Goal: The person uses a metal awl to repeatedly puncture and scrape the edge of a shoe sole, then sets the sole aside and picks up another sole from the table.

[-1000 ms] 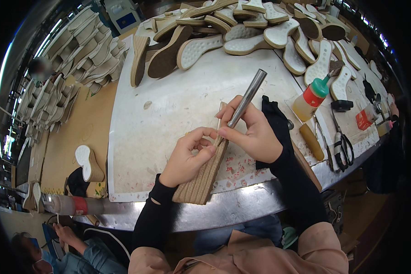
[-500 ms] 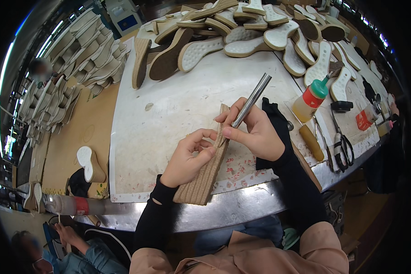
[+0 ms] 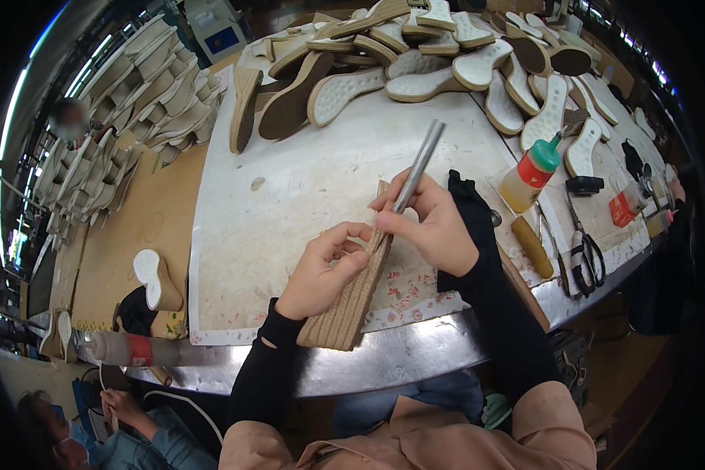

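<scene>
A wedge shoe sole (image 3: 345, 317) with a tan braided, rope-like side is tilted between my hands above the table's near edge. My left hand (image 3: 321, 270) curls against the sole's upper part, thumb and fingers closed on it. My right hand (image 3: 435, 227) grips a shiny metal rod (image 3: 421, 164), which slants up and away from me. The rod's lower end is at the sole's narrow end, mostly hidden by my right fingers. Whether it touches the braid cannot be made out. A black cloth (image 3: 468, 227) lies just right of my right hand.
Many wedge soles (image 3: 345, 90) are heaped across the far side of the white-topped table (image 3: 266, 227). To the right lie a glue bottle (image 3: 531, 174) with a green cap, a tan-handled tool (image 3: 533, 247) and scissors (image 3: 586, 258). Stacked soles (image 3: 145, 86) stand left; a co-worker's hands (image 3: 125, 407) show lower left.
The metal rod has swung a little to the left and steeper, with my right hand shifting slightly left. My left hand and the sole have hardly moved.
</scene>
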`<move>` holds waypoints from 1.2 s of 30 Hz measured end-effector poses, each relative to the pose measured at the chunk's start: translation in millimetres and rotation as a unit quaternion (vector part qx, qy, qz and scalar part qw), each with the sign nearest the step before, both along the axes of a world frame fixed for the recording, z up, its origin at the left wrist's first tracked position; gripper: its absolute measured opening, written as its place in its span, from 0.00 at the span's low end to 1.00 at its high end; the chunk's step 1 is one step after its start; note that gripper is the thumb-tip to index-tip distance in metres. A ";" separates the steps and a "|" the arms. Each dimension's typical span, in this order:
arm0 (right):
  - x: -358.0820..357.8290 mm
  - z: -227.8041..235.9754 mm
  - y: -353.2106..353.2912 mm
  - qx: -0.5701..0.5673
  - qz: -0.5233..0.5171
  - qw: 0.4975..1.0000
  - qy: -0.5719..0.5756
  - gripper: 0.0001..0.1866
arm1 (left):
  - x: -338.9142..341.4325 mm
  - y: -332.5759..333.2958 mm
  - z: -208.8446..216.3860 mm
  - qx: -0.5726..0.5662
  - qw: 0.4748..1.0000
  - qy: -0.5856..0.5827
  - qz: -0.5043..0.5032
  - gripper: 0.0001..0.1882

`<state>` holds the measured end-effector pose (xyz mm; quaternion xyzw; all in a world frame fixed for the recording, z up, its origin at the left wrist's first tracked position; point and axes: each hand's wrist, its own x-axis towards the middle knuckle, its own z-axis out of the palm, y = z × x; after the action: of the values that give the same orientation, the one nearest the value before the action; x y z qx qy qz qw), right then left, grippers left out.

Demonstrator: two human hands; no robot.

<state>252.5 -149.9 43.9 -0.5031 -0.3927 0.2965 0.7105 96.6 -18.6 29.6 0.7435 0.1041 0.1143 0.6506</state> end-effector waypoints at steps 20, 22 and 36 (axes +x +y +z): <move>54.4 -29.8 -8.5 -0.171 -0.185 0.967 -0.029 0.25 | -10.7 40.7 -26.3 -0.102 0.990 0.014 0.095 0.12; 52.0 -29.7 -9.0 -0.214 -0.198 0.953 -0.085 0.32 | -8.7 40.4 -28.9 -0.094 0.991 0.016 0.098 0.12; 36.8 -22.0 -4.7 -0.164 -0.295 0.906 -0.256 0.16 | -6.0 39.0 -35.5 -0.087 0.991 0.004 0.104 0.13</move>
<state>289.3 -154.6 21.9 -0.7642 -0.3404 -0.0049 0.5478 90.6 20.4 -5.9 0.6695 0.1932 0.1692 0.6970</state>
